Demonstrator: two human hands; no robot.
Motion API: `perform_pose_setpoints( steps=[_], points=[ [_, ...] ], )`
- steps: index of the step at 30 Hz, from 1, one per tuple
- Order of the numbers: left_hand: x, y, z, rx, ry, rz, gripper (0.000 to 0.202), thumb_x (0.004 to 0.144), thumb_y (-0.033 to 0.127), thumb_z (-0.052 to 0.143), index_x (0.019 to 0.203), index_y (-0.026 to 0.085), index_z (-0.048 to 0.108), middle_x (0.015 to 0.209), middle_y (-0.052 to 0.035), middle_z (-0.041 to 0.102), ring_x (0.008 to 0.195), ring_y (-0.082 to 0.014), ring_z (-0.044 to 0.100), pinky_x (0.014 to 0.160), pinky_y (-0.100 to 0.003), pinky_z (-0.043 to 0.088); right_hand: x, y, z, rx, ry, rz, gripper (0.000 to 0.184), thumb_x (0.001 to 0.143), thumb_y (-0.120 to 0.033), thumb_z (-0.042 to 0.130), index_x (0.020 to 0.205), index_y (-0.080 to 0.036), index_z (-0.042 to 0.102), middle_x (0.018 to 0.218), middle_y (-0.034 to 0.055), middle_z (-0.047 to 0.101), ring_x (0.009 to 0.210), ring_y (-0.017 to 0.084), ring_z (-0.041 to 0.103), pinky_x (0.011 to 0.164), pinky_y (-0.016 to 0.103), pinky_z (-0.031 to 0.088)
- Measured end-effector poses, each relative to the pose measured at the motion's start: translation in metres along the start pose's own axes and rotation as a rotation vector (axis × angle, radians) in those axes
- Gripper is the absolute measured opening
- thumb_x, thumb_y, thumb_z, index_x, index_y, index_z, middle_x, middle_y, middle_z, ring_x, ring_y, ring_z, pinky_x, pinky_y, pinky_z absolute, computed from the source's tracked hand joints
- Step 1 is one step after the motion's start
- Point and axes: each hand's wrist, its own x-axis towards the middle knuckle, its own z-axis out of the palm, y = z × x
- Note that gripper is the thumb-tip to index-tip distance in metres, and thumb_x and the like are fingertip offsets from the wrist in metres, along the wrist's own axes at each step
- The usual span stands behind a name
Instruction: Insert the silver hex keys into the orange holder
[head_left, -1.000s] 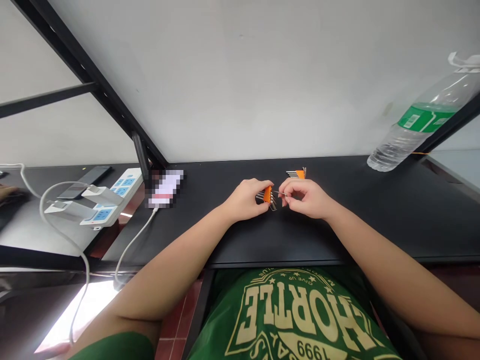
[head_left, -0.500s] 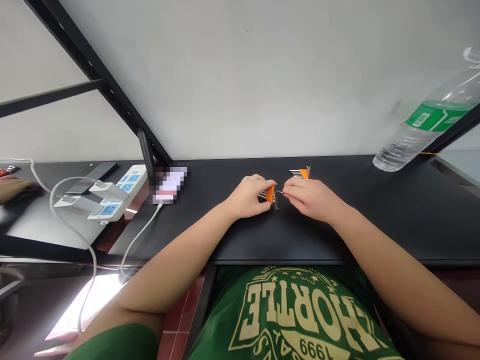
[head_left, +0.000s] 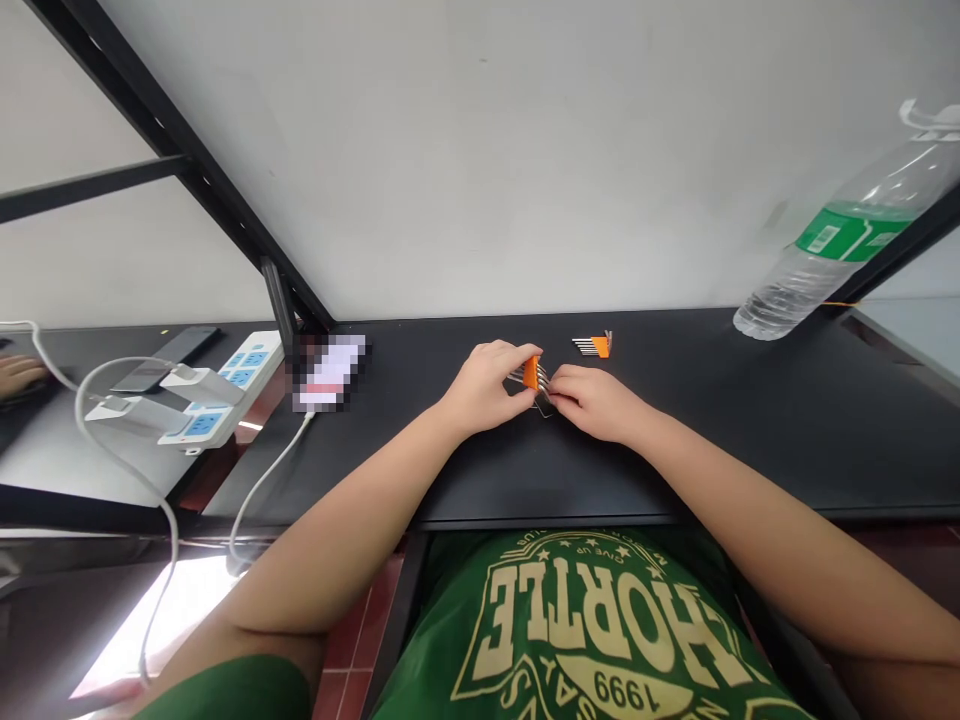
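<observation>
My left hand (head_left: 491, 388) grips an orange hex key holder (head_left: 531, 373) between thumb and fingers, just above the black tabletop. Several silver hex keys (head_left: 544, 383) stick out of it, their bent ends facing right. Against those bent ends, my right hand (head_left: 592, 402) has its thumb and fingertips pinched on a hex key, which the fingers mostly hide. Behind my right hand, a second orange holder with hex keys (head_left: 602, 346) lies flat on the table.
A phone with a blurred screen (head_left: 330, 372) charges by a white cable at the left. Beyond it are a white power strip (head_left: 244, 375) with plugged adapters and a dark phone (head_left: 169, 358). A large water bottle (head_left: 832, 240) stands at right. Another person's hand (head_left: 21, 375) shows at far left.
My right hand has moved left with the hex key, closing the small gap to the holder in my left hand. The view has shifted slightly.
</observation>
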Motion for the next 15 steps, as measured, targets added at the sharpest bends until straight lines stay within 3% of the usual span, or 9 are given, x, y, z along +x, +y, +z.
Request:
perform_pose_setpoints(
  steps=[3,6,15],
  points=[
    [0.001,0.001,-0.003,-0.007,0.118,-0.043,0.047,0.082,0.023,0.071,0.129,0.025,0.065,0.117,-0.0016,0.077,0.107,-0.0205,0.070,0.103,-0.038,0.052,0.002,-0.006,0.010,-0.090,0.008,-0.027,0.023,0.102,-0.026,0.058,0.113,-0.019,0.078,0.102,0.0087,0.065,0.093,0.022,0.061,0.085,0.035,0.046],
    [0.001,0.001,-0.003,-0.014,0.187,-0.083,0.049,0.081,0.021,0.070,0.130,0.025,0.065,0.119,-0.0015,0.077,0.107,-0.0199,0.070,0.102,-0.037,0.054,0.004,-0.011,0.016,-0.229,-0.016,-0.043,0.022,0.102,-0.030,0.061,0.108,-0.021,0.081,0.104,0.0106,0.064,0.098,0.025,0.056,0.086,0.038,0.042],
    [0.000,0.001,-0.001,-0.057,0.204,-0.099,0.048,0.081,0.022,0.071,0.128,0.024,0.065,0.119,-0.0021,0.077,0.106,-0.0201,0.070,0.101,-0.038,0.056,-0.004,-0.032,0.015,-0.356,-0.115,-0.194,0.025,0.102,-0.019,0.056,0.086,-0.018,0.075,0.097,0.0082,0.067,0.091,0.021,0.054,0.078,0.037,0.034]
  ],
)
